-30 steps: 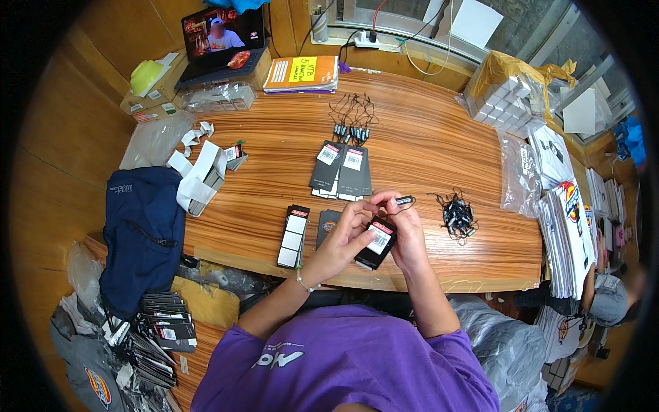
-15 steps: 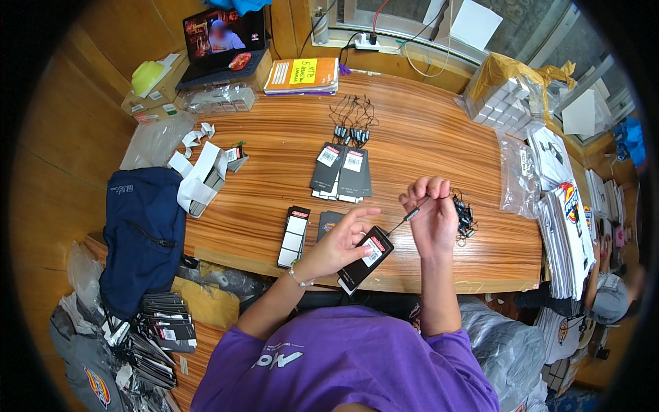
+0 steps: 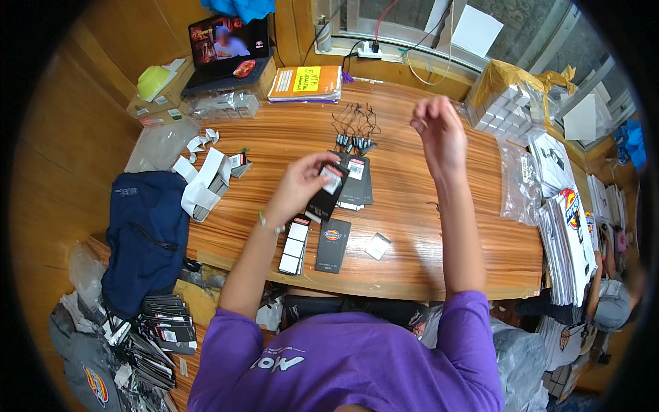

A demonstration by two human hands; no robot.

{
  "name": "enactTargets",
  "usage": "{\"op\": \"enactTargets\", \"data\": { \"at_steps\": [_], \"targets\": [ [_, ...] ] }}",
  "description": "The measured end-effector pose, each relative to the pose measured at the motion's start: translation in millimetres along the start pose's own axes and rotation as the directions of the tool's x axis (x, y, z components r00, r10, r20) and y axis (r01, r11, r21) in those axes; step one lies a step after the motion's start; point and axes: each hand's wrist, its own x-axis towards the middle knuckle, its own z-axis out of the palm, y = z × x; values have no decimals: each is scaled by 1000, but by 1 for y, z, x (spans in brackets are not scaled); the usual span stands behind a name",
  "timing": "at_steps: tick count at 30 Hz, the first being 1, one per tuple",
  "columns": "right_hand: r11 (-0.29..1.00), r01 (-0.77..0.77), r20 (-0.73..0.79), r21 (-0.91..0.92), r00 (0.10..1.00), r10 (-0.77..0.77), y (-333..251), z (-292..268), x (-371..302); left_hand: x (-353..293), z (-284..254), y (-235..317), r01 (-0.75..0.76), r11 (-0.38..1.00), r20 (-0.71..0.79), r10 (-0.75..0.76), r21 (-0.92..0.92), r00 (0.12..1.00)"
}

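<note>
In my left hand (image 3: 296, 189) is a black hang tag (image 3: 324, 206) with a white barcode sticker, pinched between thumb and fingers. It overlaps the left side of a stack of similar tags (image 3: 357, 182), whose black cords with small toggles (image 3: 353, 143) spread out above. My right hand (image 3: 443, 134) is raised over the table further right, its fingers curled in; whatever they may hold is hidden. Near the front edge lie a strip of white-label tags (image 3: 294, 247), a dark grey tag (image 3: 333, 246) and a small whitish square (image 3: 378, 246).
A folded navy garment (image 3: 147, 226) hangs over the left edge, near label strips (image 3: 208, 182). Behind stand a laptop (image 3: 230, 44) and notebooks (image 3: 304, 84). At the right are a wrapped stack of small white boxes (image 3: 504, 106) and bagged garments (image 3: 563, 240).
My left hand has carried the tag up and left to the stack. My right hand has risen away from it; its forearm now hides most of the cord pile.
</note>
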Motion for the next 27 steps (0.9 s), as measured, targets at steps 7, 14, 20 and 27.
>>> {"op": "enactTargets", "data": {
  "at_steps": [7, 14, 20, 27],
  "targets": [
    [916, -206, -107, -345, 978, 180, 67, 0, 69, 57, -27, -61, 80, 975, -109, -58, 207, 992],
    [840, -356, -158, -409, 934, 319, 104, -26, 94, 62, -20, -69, 128, 785, -137, -56, 606, 989],
    [773, -406, -143, -488, 910, 388, 135, -46, 112, 31, -9, -81, 144, 869, -292, 1, 473, 956],
    [761, -502, -146, -411, 860, 488, 151, -38, 131, 4, -5, -78, 202, 907, -215, -129, 370, 968]
  ]
}}
